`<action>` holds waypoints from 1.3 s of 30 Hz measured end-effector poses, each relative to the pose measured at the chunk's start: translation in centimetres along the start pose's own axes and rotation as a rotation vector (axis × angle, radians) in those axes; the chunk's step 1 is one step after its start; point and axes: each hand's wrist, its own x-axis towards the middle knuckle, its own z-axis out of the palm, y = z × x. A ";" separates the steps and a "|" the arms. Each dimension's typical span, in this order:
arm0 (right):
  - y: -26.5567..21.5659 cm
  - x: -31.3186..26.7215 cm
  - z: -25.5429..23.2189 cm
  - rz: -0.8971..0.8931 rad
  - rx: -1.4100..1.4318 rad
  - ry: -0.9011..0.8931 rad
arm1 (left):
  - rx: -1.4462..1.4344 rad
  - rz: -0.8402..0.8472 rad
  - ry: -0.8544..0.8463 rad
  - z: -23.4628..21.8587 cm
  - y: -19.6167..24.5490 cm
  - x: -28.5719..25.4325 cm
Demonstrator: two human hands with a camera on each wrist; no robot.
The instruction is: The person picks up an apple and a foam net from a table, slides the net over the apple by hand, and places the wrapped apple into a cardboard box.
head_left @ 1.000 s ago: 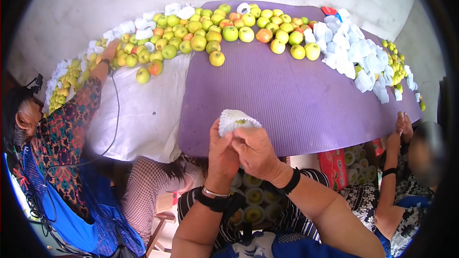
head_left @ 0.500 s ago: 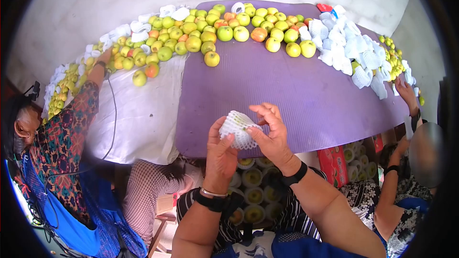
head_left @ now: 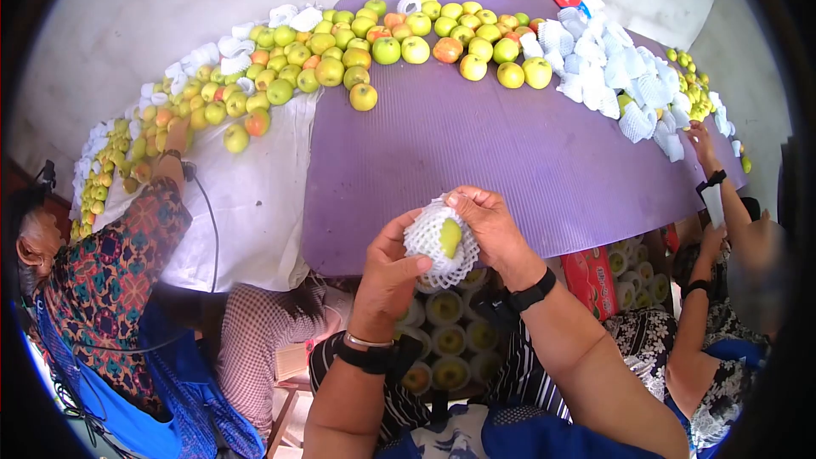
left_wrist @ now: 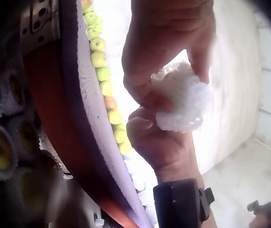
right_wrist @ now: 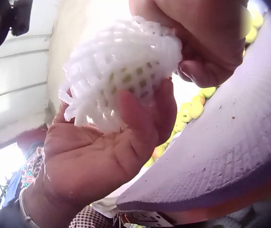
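A green apple in a white foam net point(head_left: 444, 242) is held up between both hands, above the near edge of the purple mat point(head_left: 408, 153). Green skin shows through an opening of the net. My left hand point(head_left: 387, 276) cups it from the left, thumb and fingers round it. The right hand point(head_left: 491, 229) pinches the net's upper right edge. The netted apple point(left_wrist: 183, 97) hides part of the fingers in the left wrist view. In the right wrist view the net point(right_wrist: 121, 71) lies against the left palm point(right_wrist: 97, 156).
Loose apples point(head_left: 330, 71) lie along the mat's far side, with a heap of foam nets point(head_left: 595, 68) at the right. Netted apples point(head_left: 449, 340) stand below in front of my lap. One person point(head_left: 119, 263) reaches in from the left, another point(head_left: 714, 323) sits right.
The netted apple has turned, so bare green skin now faces the head view. My right hand has moved from the net's side to its upper edge. The person at the right reaches to the nets.
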 end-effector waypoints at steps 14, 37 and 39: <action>0.7 0.1 0.5 0.056 0.110 0.238 | -0.151 0.159 0.058 1.1 -2.0 0.2; 1.5 -1.2 1.9 -0.484 -0.636 -0.127 | -0.362 0.086 0.023 -0.6 -1.5 0.5; 1.3 -1.1 1.7 -0.455 -0.599 -0.126 | -0.265 0.099 0.054 -0.7 -1.3 0.4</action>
